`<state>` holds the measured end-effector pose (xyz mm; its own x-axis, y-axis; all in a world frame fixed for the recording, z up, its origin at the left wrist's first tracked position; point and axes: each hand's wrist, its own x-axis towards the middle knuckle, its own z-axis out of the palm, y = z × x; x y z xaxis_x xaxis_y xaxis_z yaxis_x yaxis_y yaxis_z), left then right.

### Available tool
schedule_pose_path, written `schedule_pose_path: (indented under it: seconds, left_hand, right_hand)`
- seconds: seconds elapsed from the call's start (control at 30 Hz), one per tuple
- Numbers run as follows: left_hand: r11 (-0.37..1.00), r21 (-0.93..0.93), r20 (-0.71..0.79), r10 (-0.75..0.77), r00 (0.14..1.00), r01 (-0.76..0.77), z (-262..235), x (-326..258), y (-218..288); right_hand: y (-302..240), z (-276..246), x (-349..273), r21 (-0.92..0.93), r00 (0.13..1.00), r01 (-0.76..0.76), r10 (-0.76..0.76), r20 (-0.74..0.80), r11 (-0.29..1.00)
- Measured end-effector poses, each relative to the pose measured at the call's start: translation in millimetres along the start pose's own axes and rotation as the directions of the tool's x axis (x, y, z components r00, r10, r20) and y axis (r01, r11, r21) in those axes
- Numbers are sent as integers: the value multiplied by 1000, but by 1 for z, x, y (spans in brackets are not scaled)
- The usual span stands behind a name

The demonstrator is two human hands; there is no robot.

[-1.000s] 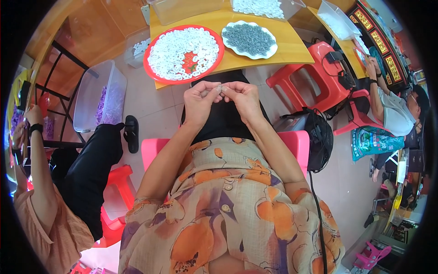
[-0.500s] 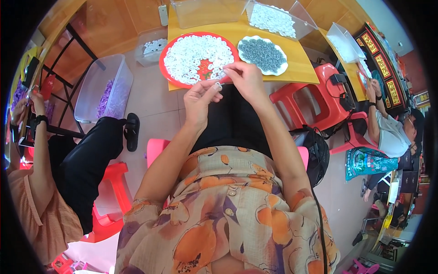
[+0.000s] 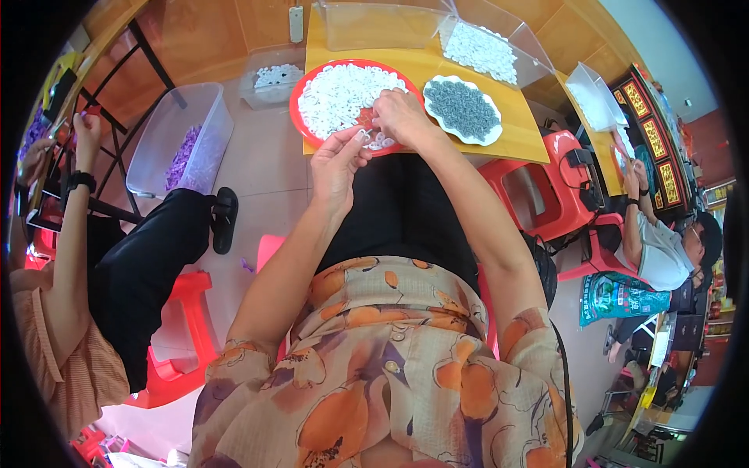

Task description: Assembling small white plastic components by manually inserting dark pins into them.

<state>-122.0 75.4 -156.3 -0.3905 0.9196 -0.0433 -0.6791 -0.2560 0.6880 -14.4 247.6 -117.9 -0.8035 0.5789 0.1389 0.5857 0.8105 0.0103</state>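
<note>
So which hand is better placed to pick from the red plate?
Probably the right hand: its fingers reach over the red plate, while the left hand pinches a white ring.

From my remote seat I see the red tray (image 3: 295,111) as glossy, smooth plastic, and its white rings (image 3: 337,100) look like smooth plastic too. The scalloped plate (image 3: 491,140) has a shiny rim (plastic or ceramic, I can't tell). The table (image 3: 524,142) has a wood-like sheen; the floral blouse (image 3: 335,405) is matt, crinkled cloth.
</note>
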Motion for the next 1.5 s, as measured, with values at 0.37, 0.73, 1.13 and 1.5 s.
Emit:
schedule_pose_path:
  seconds: [0.37, 0.73, 1.13, 1.5]
  left_hand:
    - [998, -23, 76, -57, 995, 59, 5, -3, 7]
    - [991, -73, 336, -80, 938, 110, 13, -15, 9]
    - [986, -108, 332, -87, 939, 129, 20, -15, 5]
    - [979, 194, 196, 24, 980, -63, 16, -13, 4]
  right_hand:
    - [-35, -20, -31, 516, 919, 72, 144, -366, 853]
    - [-70, -39, -117, 996, 928, -75, 369, 54, 41]
    - [-67, -27, -117, 941, 819, -41, 529, 224, -335]
    - [-59, -41, -125, 968, 823, -10, 548, 150, -250]
